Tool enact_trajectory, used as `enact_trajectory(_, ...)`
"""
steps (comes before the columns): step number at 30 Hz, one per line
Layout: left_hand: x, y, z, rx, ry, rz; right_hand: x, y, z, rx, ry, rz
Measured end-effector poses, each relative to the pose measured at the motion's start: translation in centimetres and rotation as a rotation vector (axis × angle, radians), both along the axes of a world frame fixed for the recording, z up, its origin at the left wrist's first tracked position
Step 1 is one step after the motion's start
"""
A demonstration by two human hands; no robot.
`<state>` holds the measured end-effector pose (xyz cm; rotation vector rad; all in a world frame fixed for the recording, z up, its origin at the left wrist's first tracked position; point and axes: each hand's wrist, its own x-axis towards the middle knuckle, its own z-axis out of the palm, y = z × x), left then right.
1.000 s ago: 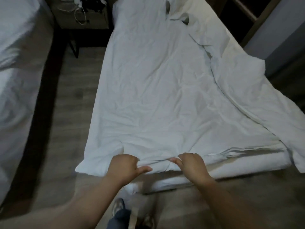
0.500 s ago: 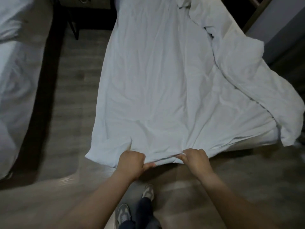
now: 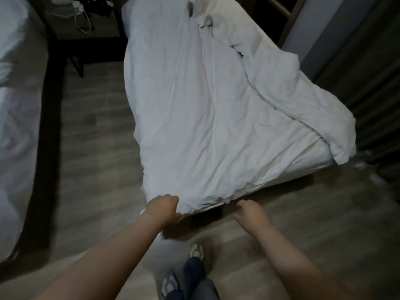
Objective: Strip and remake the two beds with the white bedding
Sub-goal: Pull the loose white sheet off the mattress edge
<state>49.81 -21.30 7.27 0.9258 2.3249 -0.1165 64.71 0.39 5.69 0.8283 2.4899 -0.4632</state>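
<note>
A white sheet (image 3: 194,118) lies wrinkled along the right-hand bed, and its foot end hangs off toward me. My left hand (image 3: 162,207) grips the sheet's near edge in a fist. My right hand (image 3: 251,213) hovers just right of that edge with loosely curled fingers and holds nothing. A thick white duvet (image 3: 303,100) is bunched along the bed's right side and droops over the far foot corner. The second bed (image 3: 15,126), covered in white bedding, fills the left edge of the view.
A dark nightstand (image 3: 86,22) with cables and small items stands between the beds at the top. Grey wooden floor (image 3: 95,135) runs between the beds and around my feet (image 3: 173,278). A dark curtain (image 3: 372,100) hangs to the right.
My right hand has let go of the sheet's edge and moved right. The left hand keeps its grip. The sheet has been pulled toward me and left, so its foot end is narrower and bunched.
</note>
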Motion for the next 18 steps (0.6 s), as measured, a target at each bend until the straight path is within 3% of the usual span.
enact_trajectory(8,2.2,3.7,6.0,0.112,0.047,-0.181,5.9,0.6,5.2,0.040,0.096,-0.243)
enact_trajectory(18,5.6,14.8,9.9,0.203,0.091,-0.399,12.0,8.4,9.6,0.043,0.181,-0.490)
